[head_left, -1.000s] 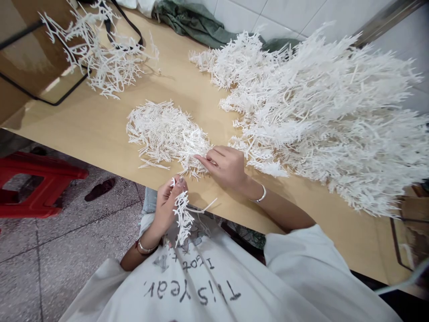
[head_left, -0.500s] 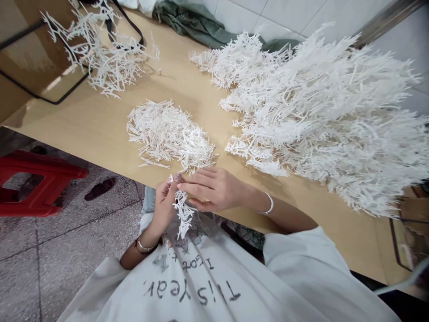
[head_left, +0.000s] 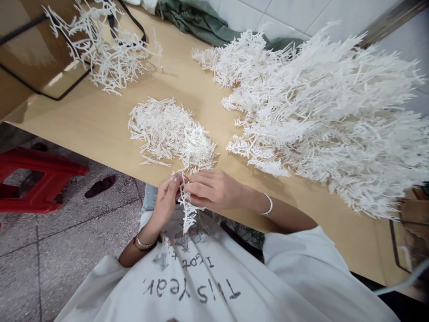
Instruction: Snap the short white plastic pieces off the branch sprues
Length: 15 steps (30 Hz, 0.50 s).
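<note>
Just over the table's front edge, my left hand [head_left: 168,193] is closed, thumb and fingers pinching a white branching plastic sprig [head_left: 189,213]. The sprig hangs down in front of my shirt. My right hand [head_left: 216,188] is closed too, its fingertips pinched at the sprig's upper part beside my left thumb. Exactly what lies between the fingertips is hidden. Right beyond my hands lies a heap of small loose white sprig pieces [head_left: 170,132].
A large pile of white sprigs [head_left: 321,116] covers the table's right side. Thinner white branches [head_left: 115,62] lie at the back left by a black metal frame [head_left: 63,95]. Dark green cloth [head_left: 197,20] lies along the tiled wall. A red stool [head_left: 36,179] stands on the floor at left.
The hanging sprig has turned and shifted slightly right, and its tip sits higher. My fingers have moved a little along it; both hands stay close together.
</note>
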Each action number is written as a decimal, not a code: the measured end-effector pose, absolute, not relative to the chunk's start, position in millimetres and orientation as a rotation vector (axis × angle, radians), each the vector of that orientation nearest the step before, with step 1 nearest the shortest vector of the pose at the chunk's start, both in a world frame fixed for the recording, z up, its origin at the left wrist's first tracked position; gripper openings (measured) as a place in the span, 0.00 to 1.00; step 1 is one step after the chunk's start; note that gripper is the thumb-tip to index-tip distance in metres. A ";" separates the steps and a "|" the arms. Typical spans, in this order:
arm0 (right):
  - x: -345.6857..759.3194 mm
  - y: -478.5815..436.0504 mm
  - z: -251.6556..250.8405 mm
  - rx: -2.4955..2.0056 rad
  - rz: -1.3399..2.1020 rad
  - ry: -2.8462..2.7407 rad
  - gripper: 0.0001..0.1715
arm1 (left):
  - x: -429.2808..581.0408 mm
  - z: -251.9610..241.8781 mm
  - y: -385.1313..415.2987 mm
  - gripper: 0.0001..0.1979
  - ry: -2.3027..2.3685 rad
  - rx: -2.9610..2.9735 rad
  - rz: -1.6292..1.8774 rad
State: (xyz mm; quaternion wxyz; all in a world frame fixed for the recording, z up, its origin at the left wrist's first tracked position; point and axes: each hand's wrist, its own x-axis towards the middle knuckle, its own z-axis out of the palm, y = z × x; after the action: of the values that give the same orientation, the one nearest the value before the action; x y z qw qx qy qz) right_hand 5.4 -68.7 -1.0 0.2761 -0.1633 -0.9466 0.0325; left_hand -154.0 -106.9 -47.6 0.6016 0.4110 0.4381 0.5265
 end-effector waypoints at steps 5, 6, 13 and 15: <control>5.4 -71.4 -2.4 -0.515 0.098 -2.497 0.04 | -159.0 -53.1 -107.2 0.14 0.829 1.025 1.141; 5.4 -71.8 -2.7 -0.526 0.111 -2.487 0.04 | -159.4 -52.9 -107.2 0.14 0.832 1.036 1.130; 4.7 -77.0 -9.1 -0.688 0.670 -2.191 0.01 | -160.7 -53.7 -107.7 0.14 0.822 1.047 1.101; 4.2 -78.3 -9.7 -0.766 0.857 -2.137 0.02 | -159.8 -52.1 -107.7 0.15 0.851 1.031 1.135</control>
State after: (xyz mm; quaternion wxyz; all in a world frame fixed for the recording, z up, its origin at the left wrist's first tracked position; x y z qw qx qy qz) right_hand 4.2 -78.3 -9.7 0.3499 -0.2956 -0.8251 0.3308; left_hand -159.8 -107.7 -52.1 0.6396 0.4518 0.3729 0.4977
